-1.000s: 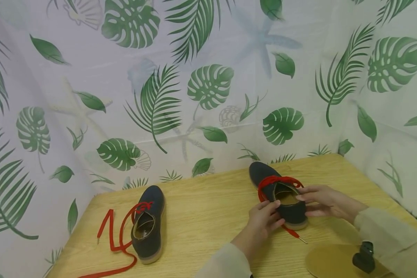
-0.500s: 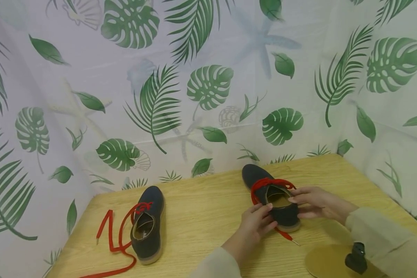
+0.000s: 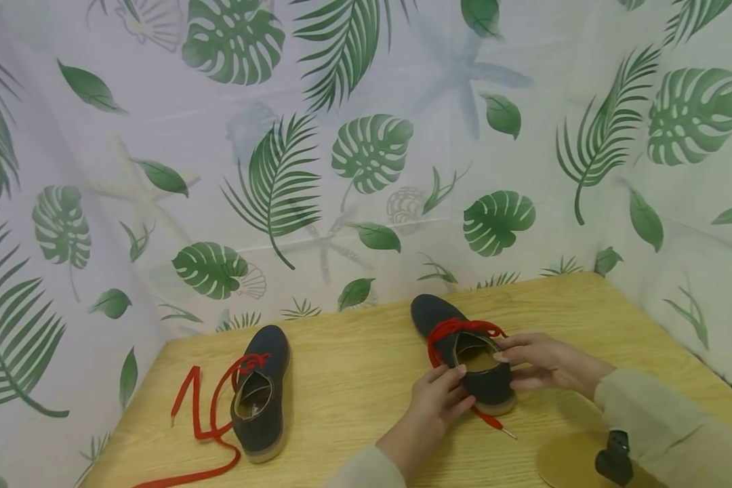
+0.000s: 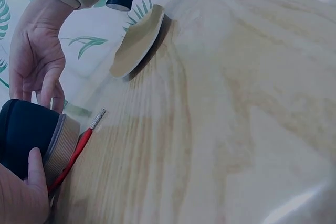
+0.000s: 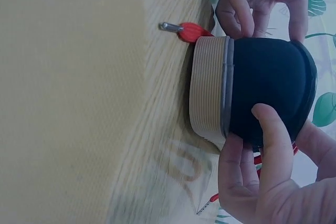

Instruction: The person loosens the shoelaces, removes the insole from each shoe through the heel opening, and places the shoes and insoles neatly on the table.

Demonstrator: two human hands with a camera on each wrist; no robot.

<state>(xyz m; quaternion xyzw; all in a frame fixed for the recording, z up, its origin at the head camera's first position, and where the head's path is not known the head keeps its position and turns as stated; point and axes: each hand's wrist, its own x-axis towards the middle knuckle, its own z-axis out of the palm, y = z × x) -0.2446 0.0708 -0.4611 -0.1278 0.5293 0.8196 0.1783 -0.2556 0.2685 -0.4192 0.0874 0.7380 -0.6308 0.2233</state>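
A dark navy shoe (image 3: 489,385) with a ribbed pale sole (image 5: 207,85) stands on the wooden table, its toe pointing away to the left. My left hand (image 3: 433,407) holds the left side of its heel, a finger at the opening's rim. At the right side, my right hand (image 3: 549,362) grips the heel with fingers and thumb. A red shoelace (image 3: 454,329) lies across the shoe's front. One metal-tipped lace end (image 4: 86,137) sticks out beside the sole. The toe is out of sight in both wrist views.
A matching navy shoe (image 3: 262,434) stands at the left, its long red lace (image 3: 202,407) trailing over the table (image 3: 348,393). A thin tan flat piece with a rounded end (image 3: 561,457) lies under my right forearm. A leaf-print cloth (image 3: 317,156) hangs behind.
Both hands have slid the right-hand shoe to the left and slightly nearer, lace included. The other shoe has stayed in place.
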